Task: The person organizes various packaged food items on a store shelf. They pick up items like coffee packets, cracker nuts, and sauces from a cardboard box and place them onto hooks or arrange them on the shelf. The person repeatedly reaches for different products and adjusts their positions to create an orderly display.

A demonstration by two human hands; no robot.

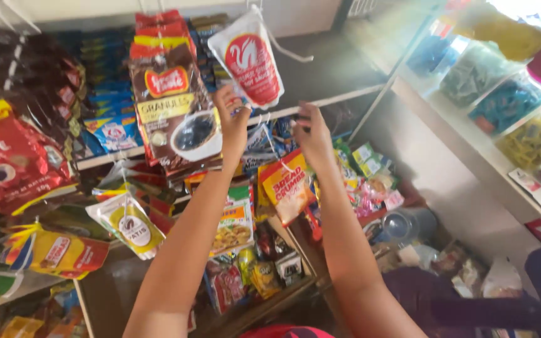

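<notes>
Head view: left hand [231,116] partly behind white pouch [248,59], right hand [311,134] blurred.

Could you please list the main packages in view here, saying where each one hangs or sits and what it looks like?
White pouch: top centre, red oval emblem, left hand at its lower edge.
Brown coffee bag: left of that hand, cup picture.
Red coffee pack: far left.
Orange-red packet: below right hand.

A white pouch [248,57] with a red oval label hangs tilted from a string, above the shelf packets.
</notes>
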